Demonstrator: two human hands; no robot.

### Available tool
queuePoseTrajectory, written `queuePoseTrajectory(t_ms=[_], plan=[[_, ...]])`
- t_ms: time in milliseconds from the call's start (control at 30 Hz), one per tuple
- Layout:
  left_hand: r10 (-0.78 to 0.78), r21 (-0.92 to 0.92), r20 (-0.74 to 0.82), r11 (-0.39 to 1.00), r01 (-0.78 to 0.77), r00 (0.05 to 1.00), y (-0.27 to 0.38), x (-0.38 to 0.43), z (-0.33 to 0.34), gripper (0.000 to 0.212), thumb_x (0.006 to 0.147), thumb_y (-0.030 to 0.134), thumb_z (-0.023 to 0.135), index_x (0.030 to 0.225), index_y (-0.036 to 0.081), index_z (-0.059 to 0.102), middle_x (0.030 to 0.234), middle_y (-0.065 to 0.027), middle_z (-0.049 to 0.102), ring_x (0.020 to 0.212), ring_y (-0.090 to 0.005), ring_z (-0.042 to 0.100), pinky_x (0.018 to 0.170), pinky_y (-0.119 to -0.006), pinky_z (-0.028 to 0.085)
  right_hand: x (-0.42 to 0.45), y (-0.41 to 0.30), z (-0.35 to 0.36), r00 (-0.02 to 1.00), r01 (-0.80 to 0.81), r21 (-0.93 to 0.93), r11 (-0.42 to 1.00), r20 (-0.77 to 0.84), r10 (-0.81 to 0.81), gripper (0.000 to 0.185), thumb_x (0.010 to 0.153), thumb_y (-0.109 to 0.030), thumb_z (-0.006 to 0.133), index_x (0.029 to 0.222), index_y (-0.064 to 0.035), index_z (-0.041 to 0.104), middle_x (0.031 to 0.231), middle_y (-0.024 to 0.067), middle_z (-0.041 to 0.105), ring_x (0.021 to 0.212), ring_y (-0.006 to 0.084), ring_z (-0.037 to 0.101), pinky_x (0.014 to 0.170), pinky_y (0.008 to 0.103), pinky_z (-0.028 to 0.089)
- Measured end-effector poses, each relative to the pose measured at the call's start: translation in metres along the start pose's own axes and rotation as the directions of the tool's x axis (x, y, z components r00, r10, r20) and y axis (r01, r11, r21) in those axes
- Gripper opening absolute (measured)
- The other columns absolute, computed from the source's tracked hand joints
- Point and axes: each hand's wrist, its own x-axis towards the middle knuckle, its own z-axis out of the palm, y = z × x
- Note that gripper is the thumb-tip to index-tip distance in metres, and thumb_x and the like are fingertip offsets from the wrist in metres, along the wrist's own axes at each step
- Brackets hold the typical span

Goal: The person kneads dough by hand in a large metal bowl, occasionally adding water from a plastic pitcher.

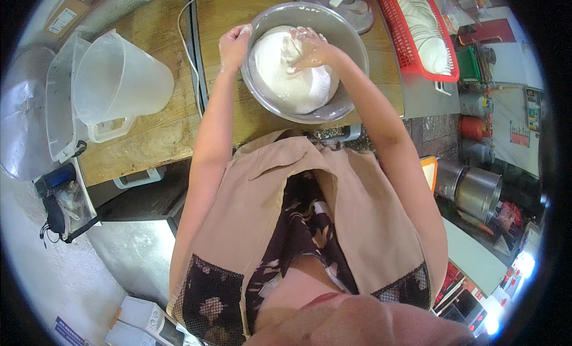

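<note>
A large metal bowl (pixel 351 69) stands on the wooden tabletop (pixel 214 84), holding a big mound of white flour or dough (pixel 292 89). My left hand (pixel 235 46) grips the bowl's left rim, its fingers whitened. Inside the bowl, my right hand (pixel 308 51) presses on the top of the white mound with its fingers spread and coated in white. The underside of its fingers is hidden in the mound.
A translucent plastic pitcher (pixel 129 80) and a clear plastic bin (pixel 60 95) stand to the left, near a pale cable (pixel 182 37). Behind the bowl is a round dish (pixel 359 15) with a white utensil. A red basket (pixel 402 46) of white spoons lies at the right.
</note>
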Motion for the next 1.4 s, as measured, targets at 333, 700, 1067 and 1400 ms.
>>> queuePoseTrajectory(t_ms=[333,700,1067,1400], plan=[[0.079,0.255,-0.022,0.964,-0.071,0.997,0.004,-0.009,-0.001,0.026,0.082,0.023,0.054,0.096,0.003,0.065,0.081,-0.0140,0.066,0.075,-0.0241,0.062,0.071,-0.033,0.046,0.013,-0.027,0.028,0.983,-0.026,-0.470,0.882,-0.170,-0.062,0.053,0.087,-0.017,0.037,0.137,-0.0040,0.022,0.141,0.0204,0.023,0.132,0.0329,0.018,0.108,0.0437,0.016],[0.031,0.019,-0.403,0.999,-0.026,0.915,-0.005,-0.111,0.020,0.036,0.082,0.006,0.047,0.114,-0.009,0.050,0.103,-0.0217,0.059,0.095,-0.0298,0.058,0.088,-0.034,0.041,0.101,0.033,0.009,0.958,-0.166,0.505,0.847,-0.120,0.259,0.048,0.080,-0.038,0.052,0.108,0.0008,0.059,0.106,0.0152,0.060,0.104,0.0246,0.053,0.091,0.0313,0.039],[0.023,0.063,-0.160,0.998,-0.013,0.987,0.013,-0.017,-0.020,0.024,0.083,0.011,0.054,0.100,-0.003,0.062,0.089,-0.0103,0.065,0.081,-0.0141,0.059,0.076,-0.026,0.045,-0.024,-0.039,-0.030,0.989,-0.147,0.486,0.861,0.103,0.110,0.040,0.080,-0.037,0.048,0.076,0.0006,0.063,0.079,0.0178,0.061,0.080,0.0261,0.056,0.070,0.0373,0.041],[0.101,0.145,0.178,0.981,-0.127,0.979,0.025,0.038,0.000,0.027,0.083,0.024,0.055,0.100,0.005,0.064,0.091,-0.0140,0.066,0.083,-0.0187,0.062,0.076,-0.029,0.045,0.010,-0.022,0.092,0.541,0.240,0.018,0.971,-0.833,-0.118,0.023,0.066,-0.016,0.048,0.082,-0.0009,0.054,0.084,0.0166,0.050,0.085,0.0335,0.046,0.081,0.0449,0.031]])
